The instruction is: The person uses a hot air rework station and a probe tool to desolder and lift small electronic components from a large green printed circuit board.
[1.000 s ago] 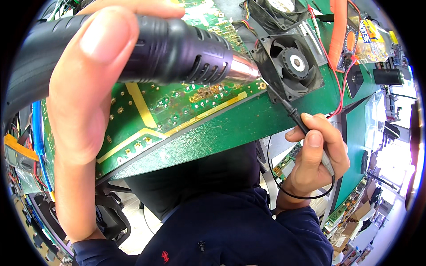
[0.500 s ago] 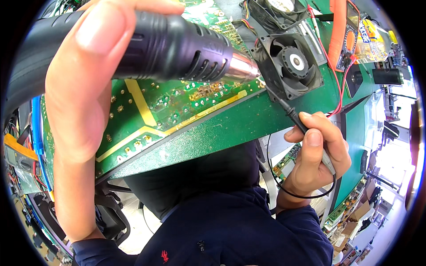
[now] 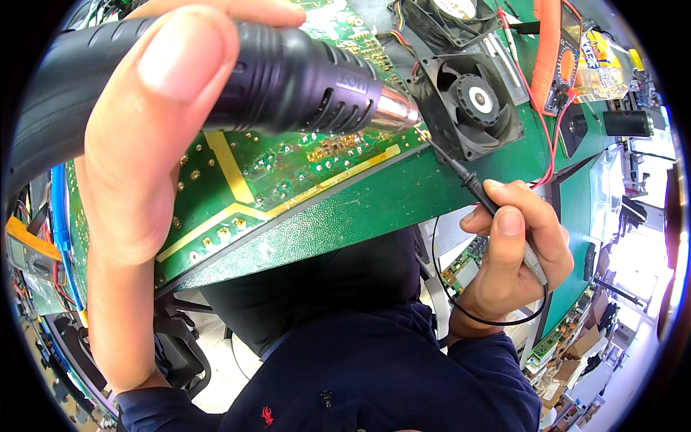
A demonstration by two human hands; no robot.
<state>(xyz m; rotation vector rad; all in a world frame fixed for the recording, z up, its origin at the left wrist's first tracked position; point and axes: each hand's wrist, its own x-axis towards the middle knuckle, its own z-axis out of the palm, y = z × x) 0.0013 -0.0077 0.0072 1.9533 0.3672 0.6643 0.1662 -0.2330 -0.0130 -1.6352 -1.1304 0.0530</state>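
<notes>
My left hand (image 3: 144,137) is closed round a black hot-air gun (image 3: 302,83) with vent slots and a shiny metal nozzle. The nozzle points right, over the right corner of a green circuit board (image 3: 288,169) with yellow bands and solder points. Between thumb and fingers, my right hand (image 3: 515,252) grips a black test probe (image 3: 471,180) with a thin black lead looping below. The probe's tip reaches the board's corner just beside the nozzle; whether it touches the board I cannot tell.
A black cooling fan (image 3: 471,108) stands right of the board's corner, with a second fan (image 3: 450,18) behind. An orange multimeter (image 3: 560,57) with red leads lies at far right. Another meter (image 3: 32,248) sits at far left. The green tabletop's front edge (image 3: 360,237) runs below the board.
My left hand and the hot-air gun have shifted slightly right. The probe in my right hand has barely moved.
</notes>
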